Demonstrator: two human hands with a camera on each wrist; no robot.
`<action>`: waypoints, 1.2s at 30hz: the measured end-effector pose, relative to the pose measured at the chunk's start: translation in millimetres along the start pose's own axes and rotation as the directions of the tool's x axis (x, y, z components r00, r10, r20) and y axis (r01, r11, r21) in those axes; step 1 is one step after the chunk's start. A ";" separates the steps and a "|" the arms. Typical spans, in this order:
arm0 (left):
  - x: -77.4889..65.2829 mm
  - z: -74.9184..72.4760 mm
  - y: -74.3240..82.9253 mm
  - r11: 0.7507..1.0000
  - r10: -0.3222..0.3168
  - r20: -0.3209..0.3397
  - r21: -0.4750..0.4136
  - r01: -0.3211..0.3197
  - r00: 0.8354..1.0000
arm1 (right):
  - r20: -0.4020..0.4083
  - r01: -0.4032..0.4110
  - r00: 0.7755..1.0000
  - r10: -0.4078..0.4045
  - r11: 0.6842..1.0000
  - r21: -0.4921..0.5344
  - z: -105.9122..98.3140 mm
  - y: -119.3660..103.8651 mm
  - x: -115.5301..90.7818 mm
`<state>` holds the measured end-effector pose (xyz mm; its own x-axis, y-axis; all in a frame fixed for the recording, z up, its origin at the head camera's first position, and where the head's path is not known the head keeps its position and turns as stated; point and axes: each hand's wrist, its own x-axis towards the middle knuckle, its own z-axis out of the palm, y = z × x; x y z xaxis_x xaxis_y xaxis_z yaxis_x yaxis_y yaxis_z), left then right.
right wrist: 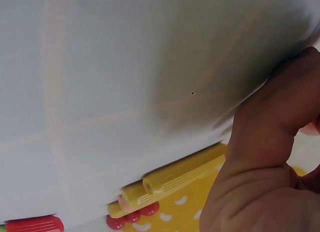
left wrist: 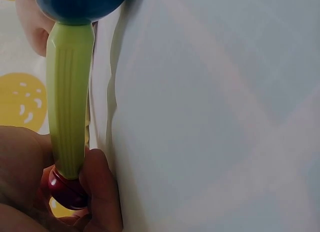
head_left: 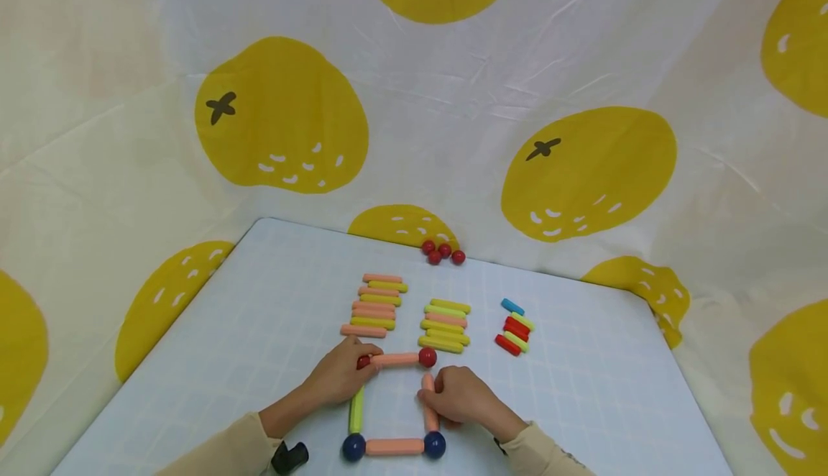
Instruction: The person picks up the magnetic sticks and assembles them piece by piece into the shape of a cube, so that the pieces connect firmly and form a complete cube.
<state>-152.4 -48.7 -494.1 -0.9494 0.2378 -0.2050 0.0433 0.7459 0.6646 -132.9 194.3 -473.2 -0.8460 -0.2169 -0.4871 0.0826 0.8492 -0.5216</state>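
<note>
A square frame of sticks and balls lies on the table. My left hand (head_left: pixel 339 374) grips the red ball (left wrist: pixel 69 193) at its far left corner, where a light green stick (left wrist: pixel 70 101) and a pink stick (head_left: pixel 397 360) meet. Another red ball (head_left: pixel 428 357) caps that pink stick's right end. My right hand (head_left: pixel 462 395) pinches the right-side pink stick (head_left: pixel 428 384), whose far tip stands just short of this ball. Its near end meets a dark blue ball (head_left: pixel 435 445). A near pink stick (head_left: pixel 394 447) joins it to the left blue ball (head_left: pixel 353 447).
Beyond the frame lie a left row of pink and yellow sticks (head_left: pixel 373 313), a middle row of mostly yellow sticks (head_left: pixel 440 345) and short red, green and blue sticks (head_left: pixel 507 345). Several red balls (head_left: pixel 435 257) sit at the back edge. A fruit-patterned cloth (head_left: pixel 440 116) hangs behind.
</note>
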 end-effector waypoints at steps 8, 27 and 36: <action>-1.1 -0.1 -0.4 1.000 0.008 0.002 0.002 -0.008 1.000 | -0.013 -0.019 1.000 0.019 0.999 0.029 -1.0 -0.5 -1.6; 9.5 2.6 -1.1 0.998 0.061 0.054 -0.008 -0.061 0.997 | -0.021 -0.056 0.998 0.056 0.998 0.033 -3.1 6.7 -5.7; 28.5 0.4 2.8 0.986 0.165 0.059 -0.011 -0.164 0.985 | -0.061 -0.041 0.997 0.043 0.999 0.035 -11.1 15.5 -7.2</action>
<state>-179.3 -39.6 -498.4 -0.9093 0.3936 -0.1348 0.1951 0.6896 0.6975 -131.4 214.4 -470.0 -0.8719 -0.1503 -0.4660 0.1358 0.8401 -0.5251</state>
